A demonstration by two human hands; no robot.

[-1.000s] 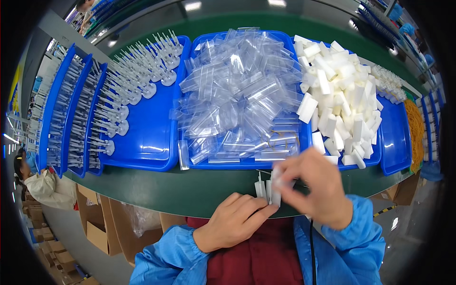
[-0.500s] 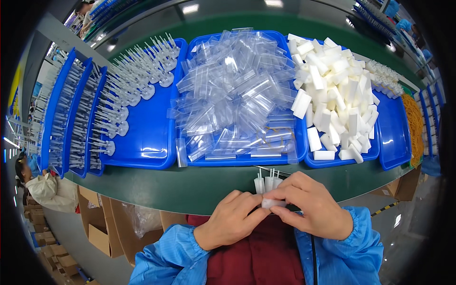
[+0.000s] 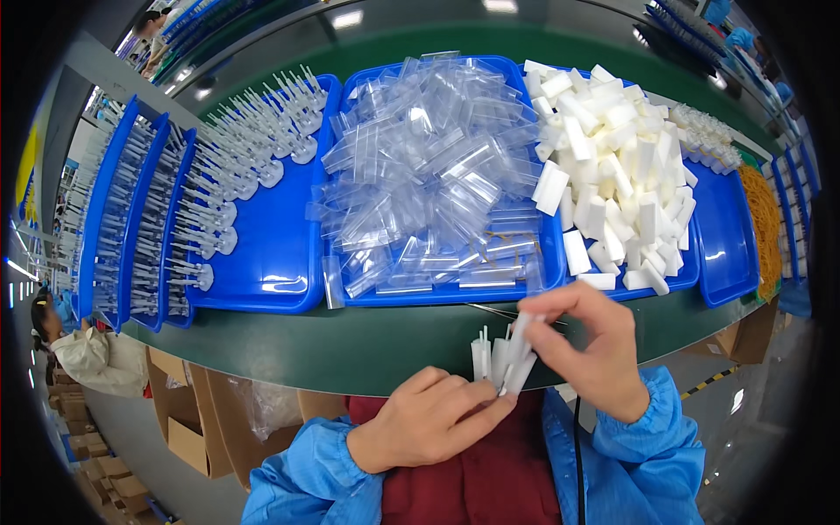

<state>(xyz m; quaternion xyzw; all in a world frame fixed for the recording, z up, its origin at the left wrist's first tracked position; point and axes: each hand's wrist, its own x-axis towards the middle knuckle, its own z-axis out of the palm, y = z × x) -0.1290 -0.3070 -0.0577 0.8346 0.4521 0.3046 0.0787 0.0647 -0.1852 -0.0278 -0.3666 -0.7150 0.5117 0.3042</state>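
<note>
At the table's near edge, a small cluster of white foam blocks (image 3: 482, 360) stands upright in front of me. Thin white stick ends poke up from some of them. My left hand (image 3: 429, 420) is closed, its fingertips and thumb at the lower end of the rightmost white foam block (image 3: 520, 372). My right hand (image 3: 588, 343) pinches the upper part of that same block, slightly blurred. The block leans to the right. Its exact contact with the left fingertips is partly hidden.
Behind my hands stand blue trays: one with clear plastic sleeves (image 3: 429, 166), one with white foam blocks (image 3: 617, 166), and one with white stemmed parts (image 3: 262, 149) on round bases. Orange rubber bands (image 3: 759, 236) lie far right. Open cardboard boxes (image 3: 188, 420) sit below left.
My right hand has moved up and right from beside the left fingertips to the top of the block. The block has gone from lying sideways between my fingers to nearly upright.
</note>
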